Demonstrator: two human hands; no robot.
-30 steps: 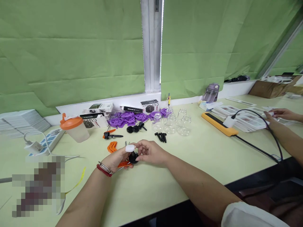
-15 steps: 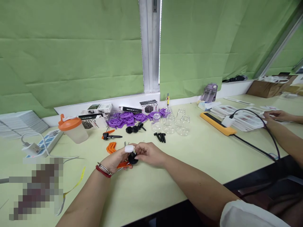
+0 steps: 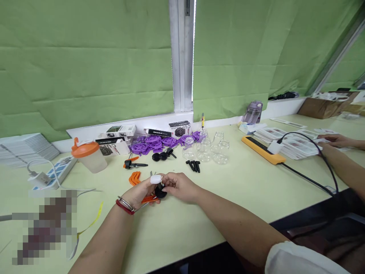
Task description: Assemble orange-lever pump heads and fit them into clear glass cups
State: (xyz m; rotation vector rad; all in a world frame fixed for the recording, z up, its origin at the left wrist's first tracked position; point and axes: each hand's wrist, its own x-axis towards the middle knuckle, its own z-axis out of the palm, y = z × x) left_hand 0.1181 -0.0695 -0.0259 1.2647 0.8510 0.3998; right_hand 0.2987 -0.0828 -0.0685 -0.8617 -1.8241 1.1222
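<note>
My left hand [image 3: 141, 193], with a white covering on its thumb, is closed round a black round-based plastic part [image 3: 160, 192] and an orange handle piece [image 3: 149, 199]. The fingers of my right hand [image 3: 179, 186] pinch at the same black part from the right; anything small between them is hidden. Curved orange pieces [image 3: 134, 177] lie just beyond my left hand. Farther back are a black part with a rod [image 3: 136, 164], several black knobs [image 3: 163, 156] and several short black pegs [image 3: 193, 166].
Clear glass-like bottles [image 3: 220, 152] stand behind the pegs, beside purple plastic wheels [image 3: 153, 144]. An orange-lidded shaker [image 3: 91, 156] and a white power strip [image 3: 58, 173] are at left. On the right lie a yellow power strip [image 3: 264, 151] and stacked cards [image 3: 296, 146], near another person's hand [image 3: 336, 140].
Both my hands stay almost in place on the black part. The view shifts very slightly. At far right, the other person's hands have moved a little over the papers.
</note>
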